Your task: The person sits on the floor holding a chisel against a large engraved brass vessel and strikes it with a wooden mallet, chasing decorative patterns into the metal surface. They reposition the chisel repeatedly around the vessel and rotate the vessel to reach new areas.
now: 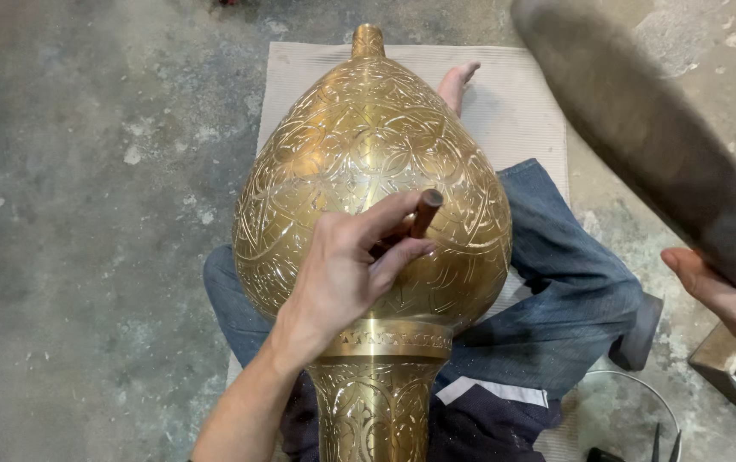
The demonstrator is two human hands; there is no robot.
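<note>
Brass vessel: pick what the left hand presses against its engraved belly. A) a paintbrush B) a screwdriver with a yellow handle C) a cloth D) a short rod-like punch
D: the left hand pinches a short brown rod-like punch with its tip set on the engraved brass vessel, while the right hand holds a dark, blurred hammer raised above it.

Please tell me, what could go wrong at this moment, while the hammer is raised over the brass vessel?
1. The left hand pinches the short chisel close to its top, so the raised hammer in the right hand might strike the fingers.
2. The engraved brass vessel rests only on the person's lap; a blow could make it roll.
3. A slipping chisel could scratch the finished pattern.
</note>
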